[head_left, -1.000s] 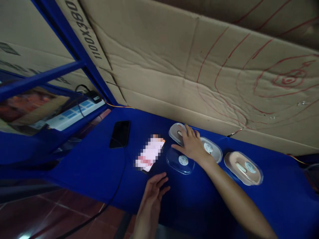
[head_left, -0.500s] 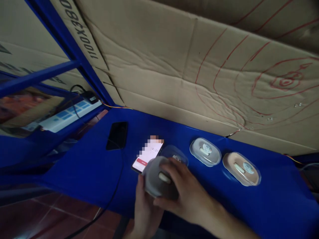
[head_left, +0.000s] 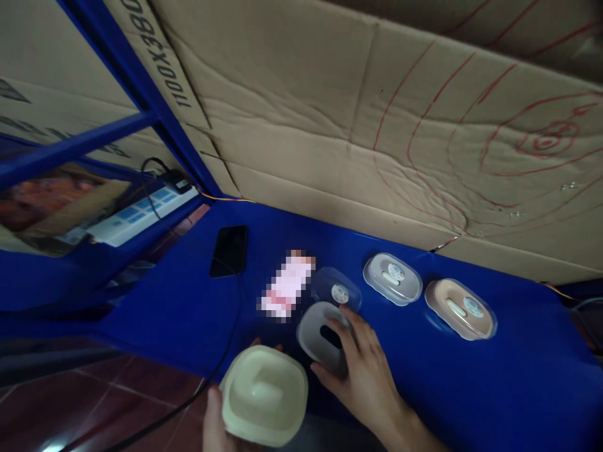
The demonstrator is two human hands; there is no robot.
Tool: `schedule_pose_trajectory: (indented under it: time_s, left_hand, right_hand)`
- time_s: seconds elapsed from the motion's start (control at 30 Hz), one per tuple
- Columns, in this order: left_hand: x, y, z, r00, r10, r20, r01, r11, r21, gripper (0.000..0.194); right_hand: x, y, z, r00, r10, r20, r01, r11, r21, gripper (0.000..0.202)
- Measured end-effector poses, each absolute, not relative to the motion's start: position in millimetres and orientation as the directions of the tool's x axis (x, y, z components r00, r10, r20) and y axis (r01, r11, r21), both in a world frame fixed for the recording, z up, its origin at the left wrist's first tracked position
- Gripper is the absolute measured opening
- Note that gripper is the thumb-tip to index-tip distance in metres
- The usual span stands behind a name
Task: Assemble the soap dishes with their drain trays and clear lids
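In my left hand [head_left: 217, 424] is a cream, rounded plastic tray [head_left: 264, 417] with a raised bump in its middle. My left thumb lies along its left side and the fingertips show behind its far edge. My right hand [head_left: 370, 376] grips a grey oval cover [head_left: 313, 336] with a dark oval slot, its fingers at the slot and rim. The two parts are apart, the cover to the right of the tray. Just beyond the cover, a clear plastic shell [head_left: 325, 285] with a round sticker lies on the blue table [head_left: 400, 351].
Two packaged oval pieces, one grey [head_left: 393, 279] and one peach [head_left: 459, 309], lie to the right. A lit phone [head_left: 287, 285] and a dark phone [head_left: 229, 251] lie left of them. A black cable [head_left: 221, 358] crosses the left side. Cardboard [head_left: 306, 125] walls the back.
The grey cover has come off the cream tray, which was hidden beneath it. My right hand has moved right with the cover; my left hand has lowered and moved left with the tray.
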State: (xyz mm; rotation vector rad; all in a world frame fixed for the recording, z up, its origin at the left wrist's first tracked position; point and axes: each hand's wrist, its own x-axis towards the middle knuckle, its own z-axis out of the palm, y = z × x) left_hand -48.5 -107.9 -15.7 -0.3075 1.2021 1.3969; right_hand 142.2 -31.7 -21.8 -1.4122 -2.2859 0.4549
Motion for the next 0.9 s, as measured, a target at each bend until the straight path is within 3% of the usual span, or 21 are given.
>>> schedule_pose_trajectory:
  time_s: [0.1, 0.2, 0.33, 0.47, 0.57, 0.77, 0.9]
  left_hand:
    - [-52.7, -111.6, -19.8, -0.315, 0.584, -0.749, -0.788, 0.28, 0.549, 0.07]
    - [-50.2, -112.4, -27.5, -0.37, 0.627, -0.686, -0.723, 0.27, 0.636, 0.066]
    - [-39.1, -116.7, -42.9, -0.522, 0.7, -0.487, -0.504, 0.207, 0.838, 0.064]
    - [-27.3, -120.9, -58.4, -0.561, 0.795, -0.232, -0.167, 0.166, 0.972, 0.027]
    - [-22.1, -113.4, -67.0, -0.491, 0.865, -0.1, 0.033, 0.133, 0.991, 0.021]
    - [-10.5, -90.8, -76.6, -0.395, 0.895, -0.205, 0.104, 0.265, 0.959, 0.014]
    - [0.5, -92.5, -77.5, -0.383, 0.913, 0.139, 0.412, 0.034, 0.911, 0.028]
  right_hand:
    - [142.3, -29.8, -29.3, -0.454, 0.873, 0.178, 0.789, 0.487, -0.376, 0.066]
    - [140.9, -28.4, -28.6, -0.489, 0.858, 0.16, 0.782, 0.512, -0.356, 0.059]
    - [138.3, -22.9, -29.3, -0.55, 0.823, 0.138, 0.761, 0.563, -0.323, 0.054]
    - [142.7, -1.5, -31.2, -0.576, 0.804, 0.148, 0.749, 0.592, -0.299, 0.056]
    - [151.7, 22.0, -30.3, -0.574, 0.807, 0.137, 0.763, 0.588, -0.268, 0.052]
    - [179.3, 60.1, -22.9, -0.579, 0.804, 0.135, 0.769, 0.594, -0.236, 0.054]
    - [220.3, 80.4, -18.9, -0.476, 0.859, 0.19, 0.852, 0.504, -0.141, 0.057]
